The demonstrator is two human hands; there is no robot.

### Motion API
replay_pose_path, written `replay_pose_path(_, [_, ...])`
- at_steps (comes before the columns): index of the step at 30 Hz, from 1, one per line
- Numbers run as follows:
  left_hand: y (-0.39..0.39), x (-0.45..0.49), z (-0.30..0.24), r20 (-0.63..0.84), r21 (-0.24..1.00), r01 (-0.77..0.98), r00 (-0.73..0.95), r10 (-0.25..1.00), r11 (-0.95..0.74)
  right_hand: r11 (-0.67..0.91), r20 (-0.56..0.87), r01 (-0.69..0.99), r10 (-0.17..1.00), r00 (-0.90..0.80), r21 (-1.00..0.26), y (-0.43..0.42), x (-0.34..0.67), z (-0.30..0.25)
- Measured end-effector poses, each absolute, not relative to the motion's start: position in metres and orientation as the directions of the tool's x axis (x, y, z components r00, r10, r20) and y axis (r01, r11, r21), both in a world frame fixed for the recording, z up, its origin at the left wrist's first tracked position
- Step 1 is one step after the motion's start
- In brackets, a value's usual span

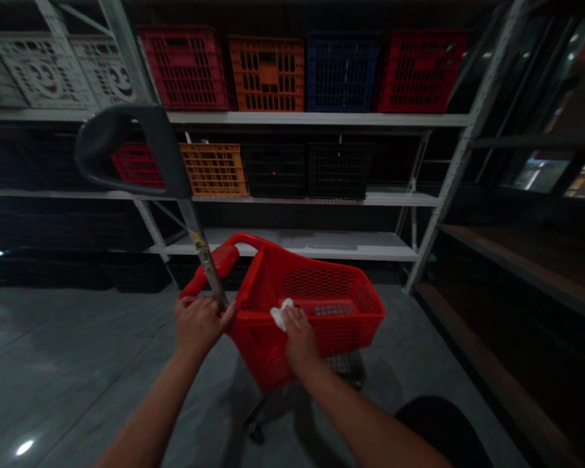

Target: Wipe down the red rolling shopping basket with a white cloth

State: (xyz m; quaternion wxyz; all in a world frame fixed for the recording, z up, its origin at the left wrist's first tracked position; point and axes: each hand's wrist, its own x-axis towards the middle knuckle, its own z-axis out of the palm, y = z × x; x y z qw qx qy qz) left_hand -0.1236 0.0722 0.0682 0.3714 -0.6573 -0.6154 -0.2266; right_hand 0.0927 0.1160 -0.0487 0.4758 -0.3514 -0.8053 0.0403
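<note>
A red plastic shopping basket (331,305) on wheels stands on the floor in front of me. Its long metal pull rod (199,240) rises toward the camera and ends in a dark grey handle (127,140). My left hand (199,322) is closed around the lower part of that rod, next to the basket's red handle. My right hand (299,338) presses a small white cloth (281,314) against the basket's near rim, fingers closed on it.
Metal shelving (316,119) fills the wall ahead, holding red, orange, blue and black crates (267,73) and white patterned panels (43,71) at upper left. Another shelf unit (517,260) runs along the right. The grey floor (78,351) spreads to the left.
</note>
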Motion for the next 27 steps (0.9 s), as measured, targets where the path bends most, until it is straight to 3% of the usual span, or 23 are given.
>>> replay_pose_path(4, [0.072, -0.128, 0.070, 0.738, -0.214, 0.976, 0.136, 0.661, 0.038, 0.823, 0.705, 0.436, 0.550, -0.448, -0.365, 0.104, 0.023, -0.009])
replay_pose_path(8, [0.075, -0.136, 0.070, 0.711, -0.220, 0.975, 0.139, 0.689, 0.031, 0.805, 0.643, 0.513, 0.567, -0.516, -0.298, 0.113, 0.064, -0.014])
replay_pose_path(18, [0.084, -0.147, 0.072, 0.669, -0.204, 0.979, 0.150, 0.728, -0.014, 0.424, 0.620, 0.881, 0.755, -0.215, -0.211, 0.146, 0.312, -0.083])
replay_pose_path(22, [0.090, -0.155, 0.070, 0.683, -0.129, 0.989, 0.142, 0.717, -0.072, 0.357, 0.603, 0.882, 0.790, -0.110, -0.307, 0.151, 0.343, -0.085])
replay_pose_path(24, [0.091, -0.161, 0.071, 0.753, -0.009, 0.993, 0.084, 0.653, -0.117, 0.310, 0.619, 0.846, 0.785, 0.030, -0.434, 0.150, 0.342, -0.080])
replay_pose_path(27, [0.081, -0.164, 0.078, 0.870, 0.242, 0.957, -0.142, 0.473, -0.158, 0.261, 0.591, 0.712, 0.764, 0.261, -0.652, 0.139, 0.328, -0.063])
